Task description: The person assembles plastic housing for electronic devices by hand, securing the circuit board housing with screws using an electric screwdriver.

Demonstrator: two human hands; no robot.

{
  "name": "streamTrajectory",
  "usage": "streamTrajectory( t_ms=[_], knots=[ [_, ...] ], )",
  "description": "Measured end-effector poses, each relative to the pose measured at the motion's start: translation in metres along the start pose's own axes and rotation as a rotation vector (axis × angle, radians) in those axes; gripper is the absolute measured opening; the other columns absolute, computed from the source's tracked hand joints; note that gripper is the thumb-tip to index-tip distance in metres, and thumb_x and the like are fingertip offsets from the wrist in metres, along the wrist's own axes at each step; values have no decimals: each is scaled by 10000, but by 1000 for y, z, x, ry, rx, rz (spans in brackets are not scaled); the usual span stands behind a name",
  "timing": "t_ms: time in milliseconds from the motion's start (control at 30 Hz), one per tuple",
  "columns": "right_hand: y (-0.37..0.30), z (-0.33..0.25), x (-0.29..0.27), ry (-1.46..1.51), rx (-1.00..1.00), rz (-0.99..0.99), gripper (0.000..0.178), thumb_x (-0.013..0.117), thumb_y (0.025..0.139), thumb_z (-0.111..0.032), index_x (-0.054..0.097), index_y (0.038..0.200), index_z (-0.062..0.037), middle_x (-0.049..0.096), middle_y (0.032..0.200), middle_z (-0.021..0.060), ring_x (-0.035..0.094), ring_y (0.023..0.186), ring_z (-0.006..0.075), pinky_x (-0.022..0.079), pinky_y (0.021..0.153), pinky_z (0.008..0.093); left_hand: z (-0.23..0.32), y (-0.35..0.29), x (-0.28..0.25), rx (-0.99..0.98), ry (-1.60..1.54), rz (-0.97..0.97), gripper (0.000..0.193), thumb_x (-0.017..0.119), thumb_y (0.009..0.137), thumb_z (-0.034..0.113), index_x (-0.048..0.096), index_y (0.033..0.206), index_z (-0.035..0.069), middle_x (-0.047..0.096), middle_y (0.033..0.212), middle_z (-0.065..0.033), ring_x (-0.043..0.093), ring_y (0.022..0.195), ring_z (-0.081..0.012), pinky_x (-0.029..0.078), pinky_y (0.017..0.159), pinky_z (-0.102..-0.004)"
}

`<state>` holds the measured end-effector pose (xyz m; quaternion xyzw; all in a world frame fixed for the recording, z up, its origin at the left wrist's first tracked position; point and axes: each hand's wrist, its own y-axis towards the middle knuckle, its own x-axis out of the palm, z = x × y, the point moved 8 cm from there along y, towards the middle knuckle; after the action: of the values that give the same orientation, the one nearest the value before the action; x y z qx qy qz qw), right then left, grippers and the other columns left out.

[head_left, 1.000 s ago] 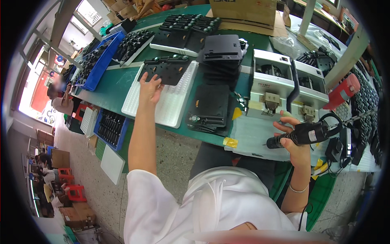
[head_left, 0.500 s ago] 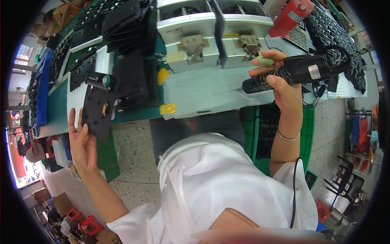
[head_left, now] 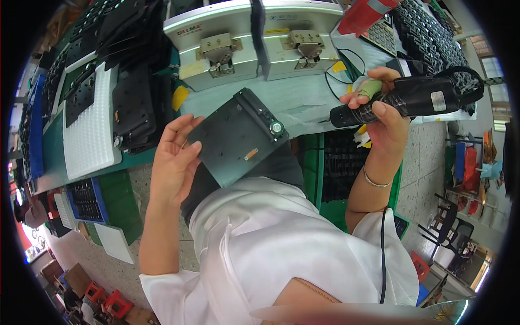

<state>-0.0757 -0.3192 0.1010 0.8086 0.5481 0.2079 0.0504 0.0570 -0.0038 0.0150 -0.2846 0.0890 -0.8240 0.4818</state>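
Evidently, the left hand [head_left: 173,169] pinches a plate [head_left: 230,145] by its edge so the face shows, the right hand [head_left: 390,128] clasping a driver [head_left: 422,96] pointed leftward.

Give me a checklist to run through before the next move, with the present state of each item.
1. Left hand has hold of the black plate: ok, thumb and fingers grip it near one corner.
2. Right hand has hold of the black handheld tool: ok, fingers wrap around its body.
3. Tool's thin bit clear of the plate: ok, a gap shows between them.
4. Green finger wrap on the right hand in place: ok, it is around one finger.
5. Plate lying flat on the pale bench covering: not ok, it is held up at a slant.
6. Tool switched off: cannot tell from a still picture.
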Motion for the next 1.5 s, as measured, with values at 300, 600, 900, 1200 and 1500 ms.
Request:
streamTrajectory(
  t_ms=[300,600,900,1200,1500],
  knots=[
    [4,10,-8,-12,-21,-28,554,746,795,-194,483,1212,60,658,832,119,666,792,202,556,838,455,5,43,13,52,170,35,526,514,831,-150,494,1301,86,545,1321,-81,498,847,-61,437,778,-211],
    [1,26,-28,-126,-4,72,586,804,756,-273,503,1197,-32,604,841,59,627,748,176,533,836,440,-13,37,20,224,251,140,507,599,851,-48,483,1329,77,500,1301,-69,457,1228,-177,391,1015,-303],
    [13,37,-37,-58,19,65,565,700,833,-144,443,1316,-3,564,912,58,592,828,166,479,940,422,-13,38,38,320,397,176,666,645,879,149,328,1449,13,301,1530,-177,281,1429,-289,239,1155,-355],
    [-21,23,-47,-455,-49,202,712,694,848,-381,403,1374,1,584,1160,146,597,1038,214,450,961,347,-17,30,45,344,563,177,754,660,889,170,244,1495,0,209,1547,-276,110,1485,-341,161,1177,-394],
    [-40,28,-50,-657,111,458,487,586,942,-382,503,1286,-48,619,1085,91,620,969,155,504,676,249,16,-43,15,365,642,21,749,662,895,191,253,1513,81,225,1552,-215,240,1438,-330,332,1100,-396]
  ],
)
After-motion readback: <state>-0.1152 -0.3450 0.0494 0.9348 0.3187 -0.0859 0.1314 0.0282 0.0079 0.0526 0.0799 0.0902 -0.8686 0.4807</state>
